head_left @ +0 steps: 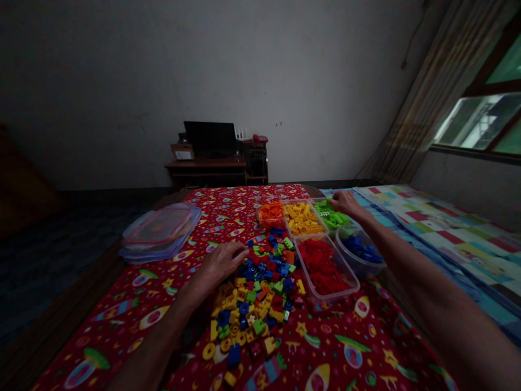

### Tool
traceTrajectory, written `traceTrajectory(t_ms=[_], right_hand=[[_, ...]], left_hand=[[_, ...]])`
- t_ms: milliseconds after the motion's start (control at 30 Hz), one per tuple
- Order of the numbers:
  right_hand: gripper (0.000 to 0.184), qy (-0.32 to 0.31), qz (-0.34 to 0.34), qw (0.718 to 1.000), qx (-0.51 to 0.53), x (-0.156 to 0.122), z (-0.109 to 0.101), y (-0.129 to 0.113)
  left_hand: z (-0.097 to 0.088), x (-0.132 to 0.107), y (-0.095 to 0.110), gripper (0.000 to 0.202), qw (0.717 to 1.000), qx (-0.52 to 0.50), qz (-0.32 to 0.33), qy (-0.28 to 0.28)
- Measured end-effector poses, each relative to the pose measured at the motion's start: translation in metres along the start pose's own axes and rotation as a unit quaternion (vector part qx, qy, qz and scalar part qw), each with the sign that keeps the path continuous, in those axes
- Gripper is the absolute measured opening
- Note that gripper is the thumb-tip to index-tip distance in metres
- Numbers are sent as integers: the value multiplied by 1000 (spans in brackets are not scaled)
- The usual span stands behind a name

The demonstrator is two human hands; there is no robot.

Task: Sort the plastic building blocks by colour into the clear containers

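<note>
My left hand (223,263) rests at the left edge of a loose pile of toy building blocks (260,288). Its fingers are stretched toward the blocks and nothing shows in them. The pile mixes blue, yellow, green, red and orange blocks. Farther off, my right hand (344,201) is over the tub of green blocks (334,217), its fingers bent and closed. Whatever those fingers may hold is hidden. Beside that tub stand containers of yellow blocks (303,219), orange blocks (271,213), red blocks (323,267) and a round one of blue blocks (360,248).
Stacked clear plastic lids (160,232) lie at the left of the red patterned cloth (150,304). A bed with a checkered cover (443,217) adjoins on the right. Against the far wall, a monitor (210,138) stands on a desk (203,163).
</note>
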State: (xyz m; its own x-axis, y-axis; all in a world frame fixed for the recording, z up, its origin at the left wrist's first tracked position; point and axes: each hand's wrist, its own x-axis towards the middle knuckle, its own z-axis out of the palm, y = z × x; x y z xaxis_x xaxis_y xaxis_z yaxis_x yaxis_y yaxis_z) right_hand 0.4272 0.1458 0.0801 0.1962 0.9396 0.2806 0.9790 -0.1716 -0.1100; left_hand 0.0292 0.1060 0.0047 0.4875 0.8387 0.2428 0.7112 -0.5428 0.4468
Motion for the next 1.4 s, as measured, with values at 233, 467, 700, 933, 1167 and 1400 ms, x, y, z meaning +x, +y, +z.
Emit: traceTrajectory(t_ms=[233,467,700,933,1167,1400], right_hand=[[31,24,24,999,42,8,-1,5],[29,29,-111,988,101,-16,-18,-50],[20,-67,-300,938,160,-72,4,-131],[19,-165,-415,884,141,-110,47,-178],[26,-124,-447,879,114,-111,68,-189],[32,-139,-359,902,196,-101,48,-171]], left_hand=[[-7,1,1,29,1000,-8,-3,-4],[-20,3,-13,32,1000,16,-13,10],[-26,0,-33,34,997,39,-43,-58],[-4,-3,-38,32,998,-2,-9,-65],[31,2,-27,37,995,-82,40,-38],[26,4,-20,25,996,-83,3,-15]])
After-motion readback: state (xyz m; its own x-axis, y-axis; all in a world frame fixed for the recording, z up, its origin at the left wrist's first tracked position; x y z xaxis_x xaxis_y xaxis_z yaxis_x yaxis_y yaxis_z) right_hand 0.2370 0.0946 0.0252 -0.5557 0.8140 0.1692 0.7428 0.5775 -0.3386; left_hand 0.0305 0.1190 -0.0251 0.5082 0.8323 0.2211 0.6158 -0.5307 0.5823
